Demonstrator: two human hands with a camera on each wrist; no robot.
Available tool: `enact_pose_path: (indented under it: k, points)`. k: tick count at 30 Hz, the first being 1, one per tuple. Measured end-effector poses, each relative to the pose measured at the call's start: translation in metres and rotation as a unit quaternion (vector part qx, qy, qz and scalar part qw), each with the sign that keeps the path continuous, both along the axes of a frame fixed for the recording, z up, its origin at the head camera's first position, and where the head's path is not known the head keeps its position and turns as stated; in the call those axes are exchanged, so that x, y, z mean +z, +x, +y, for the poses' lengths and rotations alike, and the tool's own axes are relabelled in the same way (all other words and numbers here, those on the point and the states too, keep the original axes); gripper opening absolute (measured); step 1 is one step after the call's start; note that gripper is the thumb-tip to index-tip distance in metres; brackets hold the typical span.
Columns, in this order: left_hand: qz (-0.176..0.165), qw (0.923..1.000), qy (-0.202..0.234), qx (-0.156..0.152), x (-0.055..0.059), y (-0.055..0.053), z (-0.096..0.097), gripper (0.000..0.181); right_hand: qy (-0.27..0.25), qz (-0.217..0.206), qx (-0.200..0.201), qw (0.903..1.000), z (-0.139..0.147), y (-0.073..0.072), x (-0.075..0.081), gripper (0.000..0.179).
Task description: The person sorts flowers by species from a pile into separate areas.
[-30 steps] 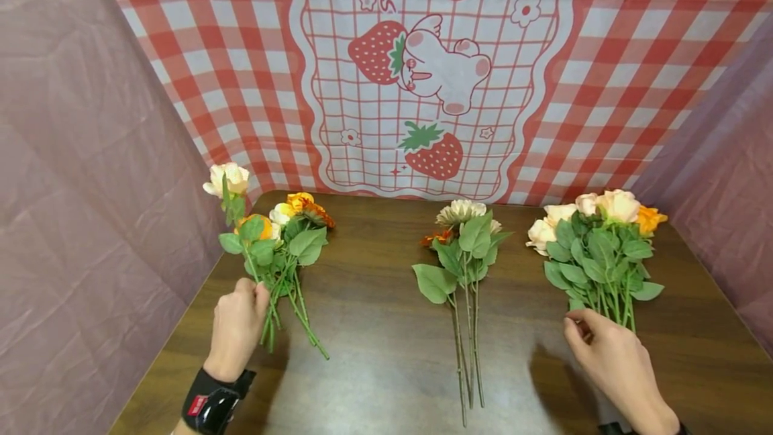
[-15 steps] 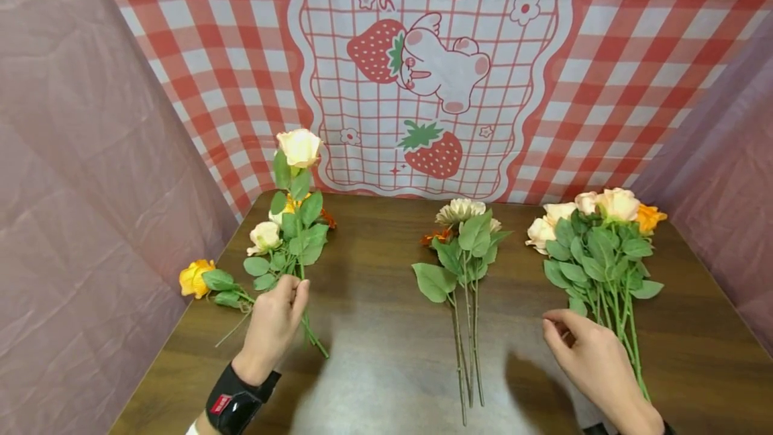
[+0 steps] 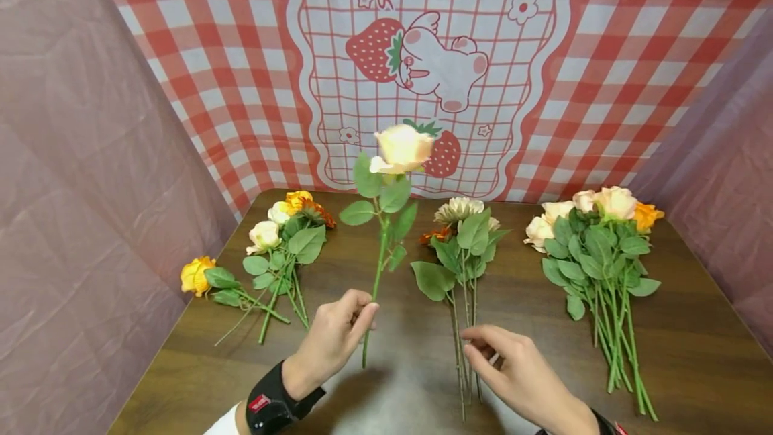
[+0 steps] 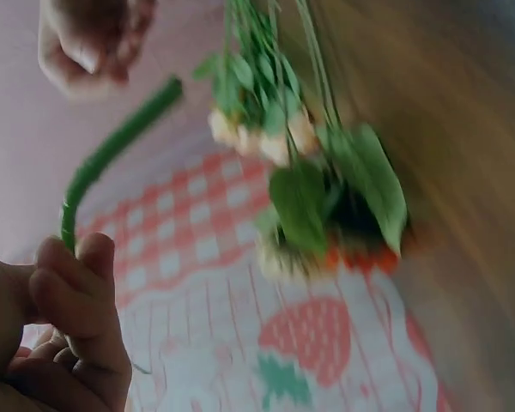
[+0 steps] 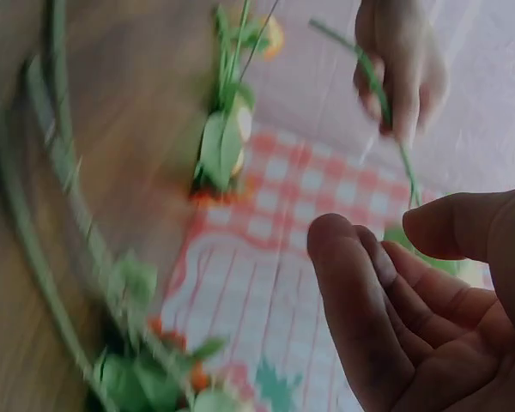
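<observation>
My left hand (image 3: 335, 334) pinches the lower stem of a cream rose (image 3: 403, 148), which stands nearly upright above the table. In the left wrist view the cut end of the rose's green stem (image 4: 112, 146) sticks out past the curled fingers. My right hand (image 3: 516, 368) holds nothing; thumb and forefinger are apart in the right wrist view, fingers loosely bent. In the head view it overlaps the stems of the middle bunch (image 3: 465, 260), which has pale and rust-orange blooms.
Cream and orange roses lie in a thick bunch (image 3: 604, 254) at the right. A smaller mixed bunch (image 3: 290, 240) lies at the left, with a yellow-orange rose (image 3: 197, 276) by the table's (image 3: 386, 395) left edge. A checked strawberry cloth (image 3: 241, 86) hangs behind.
The left hand has lifted the cream rose from the left bunch and carried it right to mid-table. The right hand has moved left, away from the right bunch toward the middle stems.
</observation>
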State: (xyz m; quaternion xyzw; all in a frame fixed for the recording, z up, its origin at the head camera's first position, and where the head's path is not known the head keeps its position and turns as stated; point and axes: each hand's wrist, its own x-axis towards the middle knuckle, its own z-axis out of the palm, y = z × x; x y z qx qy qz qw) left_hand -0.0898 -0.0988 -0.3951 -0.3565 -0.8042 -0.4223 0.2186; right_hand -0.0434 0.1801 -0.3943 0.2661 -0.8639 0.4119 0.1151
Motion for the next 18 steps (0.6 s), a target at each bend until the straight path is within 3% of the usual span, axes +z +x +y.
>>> enact_pose_path:
  k: [4,7,10,14,18]
  points:
    - [-0.042,0.9966,0.017,-0.069,0.000,0.008,0.019,0.010,-0.034,-0.039,0.056,0.9971,-0.017,0.003,-0.002,0.029]
    - [-0.104,0.9881,0.033,-0.109,0.011,0.019,0.031,0.011,-0.051,-0.067,0.082,0.9931,-0.027,0.005,-0.004,0.034]
    - [-0.147,0.9787,0.049,-0.135,0.010,0.023,0.039,0.010,-0.075,-0.081,0.096,0.9892,-0.034,0.007,-0.008,0.034]
    - [-0.136,0.9770,0.050,-0.157,-0.005,0.020,0.045,0.010,-0.103,-0.072,0.094,0.9876,-0.039,0.009,-0.013,0.031]
    - [-0.112,0.9826,0.034,-0.144,0.001,0.022,0.051,0.010,-0.106,-0.061,0.073,0.9898,-0.040,0.010,-0.017,0.030]
